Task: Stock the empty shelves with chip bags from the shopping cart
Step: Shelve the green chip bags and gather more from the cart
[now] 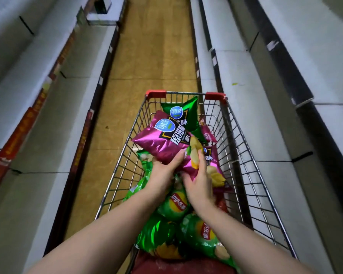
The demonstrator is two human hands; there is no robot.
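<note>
Cart [236, 147]: heaped with bags [173, 206]. Shelves [237, 115]: bare. Left hand [162, 175] grips magenta bag [158, 141]; right hand [199, 185] pinches second bag [216, 176]. Stocking apparently unstarted.

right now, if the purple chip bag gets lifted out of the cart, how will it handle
Probably light for its size: the purple bag looks puffed with air. Its shiny foil may be slippery, so the left hand and right hand gripping its near edge seems wise. Chips pictured on it suggest fragile contents.
</note>
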